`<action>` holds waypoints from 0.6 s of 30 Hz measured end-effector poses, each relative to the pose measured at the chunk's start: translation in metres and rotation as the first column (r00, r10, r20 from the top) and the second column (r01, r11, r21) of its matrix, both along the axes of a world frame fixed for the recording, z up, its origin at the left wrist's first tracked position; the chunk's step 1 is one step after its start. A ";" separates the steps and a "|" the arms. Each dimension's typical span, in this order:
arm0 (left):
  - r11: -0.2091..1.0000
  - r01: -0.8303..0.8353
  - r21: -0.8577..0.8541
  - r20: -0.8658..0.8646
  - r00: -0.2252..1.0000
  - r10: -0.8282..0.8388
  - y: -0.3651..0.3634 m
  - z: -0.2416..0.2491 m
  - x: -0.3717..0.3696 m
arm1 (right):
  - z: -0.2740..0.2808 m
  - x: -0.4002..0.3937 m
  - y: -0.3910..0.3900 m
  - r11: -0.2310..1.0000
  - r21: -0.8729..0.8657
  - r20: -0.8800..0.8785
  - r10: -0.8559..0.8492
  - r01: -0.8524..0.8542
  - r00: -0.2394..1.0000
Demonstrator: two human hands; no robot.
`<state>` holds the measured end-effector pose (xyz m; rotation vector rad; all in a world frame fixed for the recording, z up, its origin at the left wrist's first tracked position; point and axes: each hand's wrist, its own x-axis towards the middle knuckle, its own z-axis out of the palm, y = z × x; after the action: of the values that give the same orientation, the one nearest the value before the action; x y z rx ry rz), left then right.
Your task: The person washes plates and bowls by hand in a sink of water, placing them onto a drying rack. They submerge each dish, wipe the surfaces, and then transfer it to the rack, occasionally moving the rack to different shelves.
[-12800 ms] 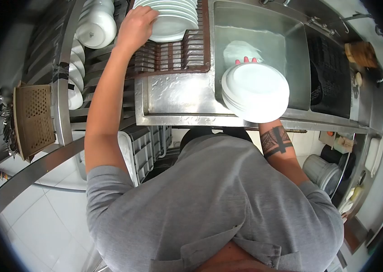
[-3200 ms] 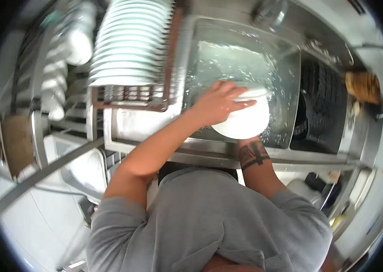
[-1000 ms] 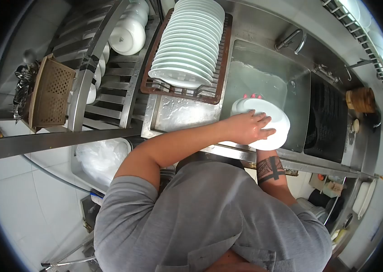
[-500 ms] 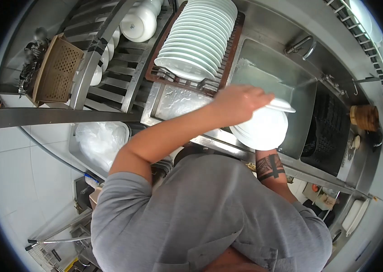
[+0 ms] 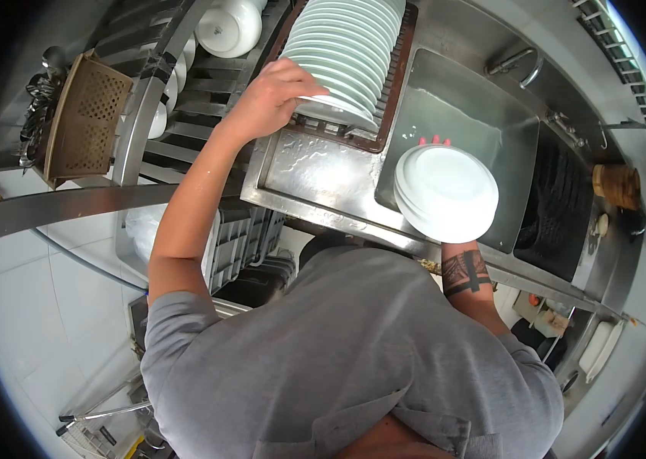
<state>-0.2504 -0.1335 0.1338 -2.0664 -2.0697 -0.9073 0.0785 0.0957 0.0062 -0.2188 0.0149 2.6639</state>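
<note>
My left hand (image 5: 281, 90) pinches the rim of a white plate (image 5: 338, 112) at the near end of a row of upright plates (image 5: 346, 57). These plates stand in a brown dish rack (image 5: 407, 57) beside the sink. A small stack of white plates (image 5: 449, 191) rests on my right hand (image 5: 435, 141), which supports it from below over the near part of the sink. Only the right fingertips show past the stack's far rim; the palm is hidden beneath it.
The steel sink (image 5: 518, 141) holds water, with a tap (image 5: 518, 65) behind it. Dark crates (image 5: 556, 206) fill the basin on the right. At the left are a slatted shelf (image 5: 208, 107) with white bowls (image 5: 227, 29) and a tan perforated basket (image 5: 92, 118).
My left hand has moved from above the stack, leftward and forward to the rack, carrying a plate. The stack on my right hand has shifted slightly right.
</note>
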 end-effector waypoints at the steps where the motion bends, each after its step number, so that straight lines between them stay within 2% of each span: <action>1: 1.000 0.008 -0.002 0.004 1.000 -0.008 -0.003 -0.008 -0.002 | 0.003 -0.001 -0.002 1.000 0.025 0.030 -0.010 0.009 1.000; 3: 0.994 -0.109 -0.027 -0.014 0.994 0.108 -0.005 -0.024 -0.007 | 0.009 -0.002 -0.007 0.998 0.049 0.063 -0.035 0.032 0.997; 6: 0.990 -0.137 0.023 -0.054 0.989 0.138 -0.001 -0.033 -0.004 | 0.010 0.002 -0.011 0.991 0.133 0.115 -0.036 0.021 0.993; 7: 0.991 -0.130 0.026 -0.049 0.990 0.131 0.003 -0.031 0.003 | 0.005 0.003 -0.011 0.996 0.081 0.089 -0.043 0.036 0.995; 9: 0.991 -0.059 0.124 -0.225 0.971 0.086 0.019 -0.024 0.040 | -0.002 0.002 -0.010 0.999 0.007 0.039 -0.054 0.053 0.998; 10: 0.989 -0.107 -0.101 0.155 0.980 0.122 0.037 -0.024 0.072 | -0.002 0.001 -0.010 0.998 -0.010 0.026 -0.054 0.054 0.998; 11: 0.945 -0.066 -0.320 0.494 0.839 0.226 0.056 -0.025 0.106 | -0.002 0.000 -0.009 0.998 -0.018 0.017 -0.052 0.052 0.999; 12: 0.957 0.246 -0.156 0.335 0.924 -0.184 0.064 -0.039 0.131 | -0.001 -0.003 -0.008 0.999 -0.014 0.016 -0.043 0.043 0.999; 13: 0.914 0.406 0.024 0.145 0.903 -0.405 0.077 -0.057 0.162 | 0.002 -0.004 -0.007 0.999 -0.011 0.009 -0.035 0.035 0.999; 16: 0.899 0.436 0.049 0.126 0.890 -0.439 0.103 -0.068 0.215 | 0.002 -0.007 -0.006 1.000 -0.002 0.012 -0.012 0.012 1.000; 18: 0.887 0.460 0.047 0.108 0.880 -0.462 0.115 -0.073 0.219 | 0.002 -0.006 -0.005 1.000 0.003 0.015 -0.004 0.004 1.000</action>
<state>-0.0314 -0.0184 0.0610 -2.6112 -1.6186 -1.1212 0.0727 0.0903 0.0082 -0.2369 0.0064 2.6579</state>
